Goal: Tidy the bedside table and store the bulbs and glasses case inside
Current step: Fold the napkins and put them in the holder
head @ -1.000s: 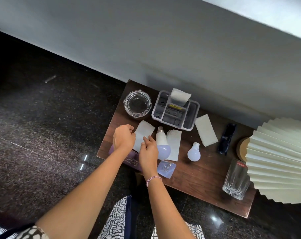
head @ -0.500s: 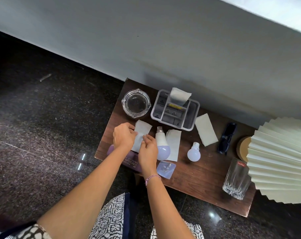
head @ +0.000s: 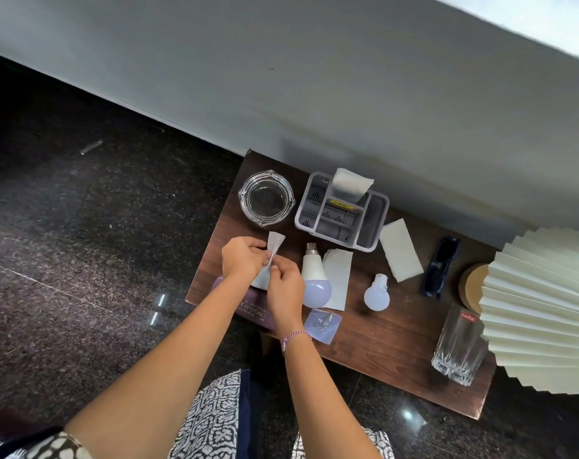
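Large bulb point(head: 315, 279) lying on surface point(head: 380, 342), small bulb point(head: 376, 293) at its 3 o'clock | glasses case point(head: 251, 309) at 8 o'clock | left hand point(head: 243, 261), right hand point(head: 284, 286) both pinching paper slip point(head: 275, 245)

Big white bulb point(head: 314, 276) lies on its side, left of the dark wooden desk's point(head: 397, 342) middle, metal cap toward the wall, dome toward the front edge. Small bulb point(head: 377, 291) sits mid-desk in the same pose. Purple glasses case point(head: 255, 309), pale lettering, lies flat at the desk's front-left edge, half hidden.
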Demonstrator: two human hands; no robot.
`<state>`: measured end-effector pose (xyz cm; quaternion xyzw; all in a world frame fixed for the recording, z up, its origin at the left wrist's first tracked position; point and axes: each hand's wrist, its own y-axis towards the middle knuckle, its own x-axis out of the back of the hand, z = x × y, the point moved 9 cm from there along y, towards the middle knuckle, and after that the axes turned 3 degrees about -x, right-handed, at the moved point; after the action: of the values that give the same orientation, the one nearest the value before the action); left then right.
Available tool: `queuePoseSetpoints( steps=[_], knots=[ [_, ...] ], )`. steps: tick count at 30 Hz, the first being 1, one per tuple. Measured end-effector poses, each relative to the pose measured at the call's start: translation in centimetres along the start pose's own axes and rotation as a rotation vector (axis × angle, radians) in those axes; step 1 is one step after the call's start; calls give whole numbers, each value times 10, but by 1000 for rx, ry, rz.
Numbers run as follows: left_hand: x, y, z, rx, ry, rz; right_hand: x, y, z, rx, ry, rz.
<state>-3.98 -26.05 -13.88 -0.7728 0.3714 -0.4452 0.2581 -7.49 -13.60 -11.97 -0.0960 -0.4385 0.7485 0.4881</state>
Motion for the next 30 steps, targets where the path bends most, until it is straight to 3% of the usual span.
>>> queuePoseSetpoints(
  steps=[9, 30],
  knots=[
    [-6, -19, -2, 151, -396, 183, 20, -11, 15, 29, 158, -16],
    [-18, -57, -95, -82, -576, 338, 105, -12, 70, 204, 345, -102]
  ],
)
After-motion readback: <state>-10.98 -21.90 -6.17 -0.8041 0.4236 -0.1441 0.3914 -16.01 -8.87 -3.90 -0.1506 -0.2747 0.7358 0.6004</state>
